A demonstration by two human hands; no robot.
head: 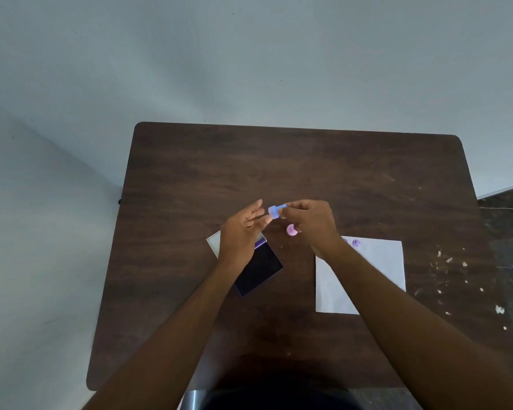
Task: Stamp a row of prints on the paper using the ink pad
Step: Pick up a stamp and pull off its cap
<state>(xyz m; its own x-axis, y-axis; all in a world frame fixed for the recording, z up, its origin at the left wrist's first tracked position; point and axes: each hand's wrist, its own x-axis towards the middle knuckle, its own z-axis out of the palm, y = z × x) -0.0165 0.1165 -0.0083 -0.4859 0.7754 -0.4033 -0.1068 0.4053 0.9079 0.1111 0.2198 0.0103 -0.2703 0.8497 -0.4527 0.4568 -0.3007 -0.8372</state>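
Note:
My right hand [310, 224] pinches a small blue stamp [276, 210] above the middle of the dark wooden table [293, 161]. A pink round piece [291, 230] shows just under that hand; whether it is held or lying on the table I cannot tell. My left hand [243, 232] hovers beside the stamp with fingers spread, holding nothing. Below it lies the open ink pad [261, 269], its dark purple pad facing up and its lid [214, 244] folded back to the left. The white paper [376, 270] lies to the right, with two purple prints [356, 243] at its top edge, partly hidden by my right forearm.
The table stands against a pale wall. Dark floor with white specks [499, 309] runs along the table's right side. A dark garment on my body shows at the bottom edge.

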